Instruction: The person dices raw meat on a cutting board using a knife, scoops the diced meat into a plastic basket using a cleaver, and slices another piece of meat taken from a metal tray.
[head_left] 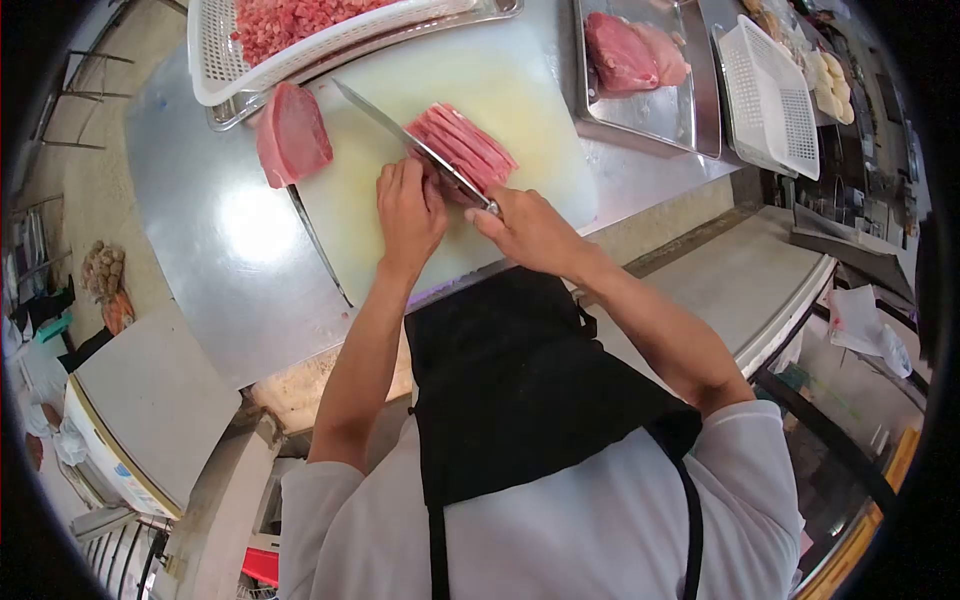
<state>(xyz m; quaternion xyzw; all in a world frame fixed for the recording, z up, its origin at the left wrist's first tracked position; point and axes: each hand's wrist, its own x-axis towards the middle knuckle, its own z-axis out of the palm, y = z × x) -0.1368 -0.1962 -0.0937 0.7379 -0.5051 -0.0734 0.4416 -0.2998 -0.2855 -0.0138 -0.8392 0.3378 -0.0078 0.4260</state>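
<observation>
A long knife [410, 142] is in my right hand [535, 228], its fingers wrapped round the handle. The blade points up and left across the cutting board [350, 225]. Strips of raw meat [462, 143] lie side by side just beyond the blade. On the near side of the blade, my left hand [409, 215] has its fingers bent and pressed on a piece of meat, mostly hidden beneath them. A larger block of raw meat [292, 136] sits at the board's left edge.
A white basket [222, 82] of diced meat rests on a metal tray at the upper left. At the upper right stand a metal tray [640, 120] holding raw meat and a white basket [765, 100]. The metal table [215, 290] extends left of the board.
</observation>
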